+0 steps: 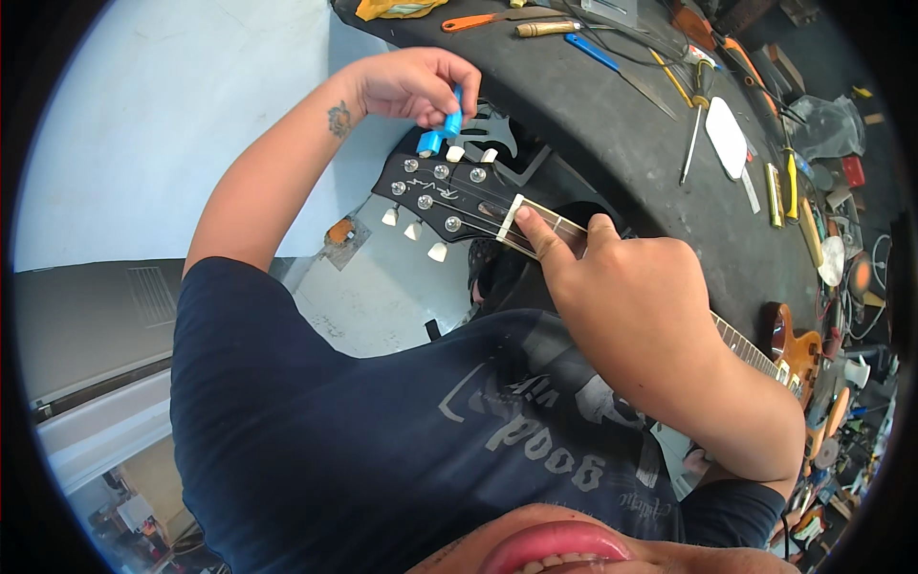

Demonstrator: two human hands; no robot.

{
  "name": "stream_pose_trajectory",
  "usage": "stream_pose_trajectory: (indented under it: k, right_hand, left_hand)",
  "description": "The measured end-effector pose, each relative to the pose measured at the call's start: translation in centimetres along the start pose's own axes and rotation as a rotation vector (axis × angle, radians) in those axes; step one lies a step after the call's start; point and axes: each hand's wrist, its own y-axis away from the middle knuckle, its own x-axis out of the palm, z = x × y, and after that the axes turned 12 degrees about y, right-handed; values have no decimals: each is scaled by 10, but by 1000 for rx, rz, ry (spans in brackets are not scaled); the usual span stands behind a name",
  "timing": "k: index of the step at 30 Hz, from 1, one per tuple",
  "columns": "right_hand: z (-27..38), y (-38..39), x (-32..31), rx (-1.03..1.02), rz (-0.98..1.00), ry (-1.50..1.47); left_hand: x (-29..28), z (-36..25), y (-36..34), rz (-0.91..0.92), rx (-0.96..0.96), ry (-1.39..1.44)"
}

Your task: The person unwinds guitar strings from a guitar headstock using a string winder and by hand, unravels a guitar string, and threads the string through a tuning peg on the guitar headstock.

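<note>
An electric guitar lies across in front of me, its black headstock [421, 182] toward the left and its brown body [801, 346] at the far right. White-buttoned tuning pegs [413, 231] line both edges of the headstock. My left hand [411, 88] is closed on a blue string winder [430, 143], whose lower end sits at a peg on the headstock's far edge. My right hand [626, 287] is closed around the guitar neck [559, 228] just beyond the white nut [510, 218], one digit lying over the strings. The rest of its grip is hidden.
Beyond the guitar stretches a dark workbench [631, 134] with a blue-handled file [593, 53], a screwdriver [700, 105], a white plate [727, 134] and a clear plastic bag [830, 124]. Many tools crowd its right side. A pale wall panel [172, 124] stands at the left.
</note>
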Motion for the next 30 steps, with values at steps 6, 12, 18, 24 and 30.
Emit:
stream_pose_trajectory:
  k: [6, 12, 18, 24, 30]
  right_hand:
    - [1, 0, 3, -63, 33, -13]
    - [-5, -2, 1, 10, -9, -7]
    - [-6, -2, -1, 2, -11, 5]
    - [-4, 0, -5, 19, -42, 22]
    - [-6, 1, -2, 18, -45, 5]
  left_hand:
    - [-13, -7, 10, -98, -277, -354]
    - [-1, 2, 2, -19, 94, 74]
    - [-22, -15, 4, -28, -153, -352]
    - [-13, -12, 7, 104, 67, 72]
    - [-23, -11, 5, -71, -142, -263]
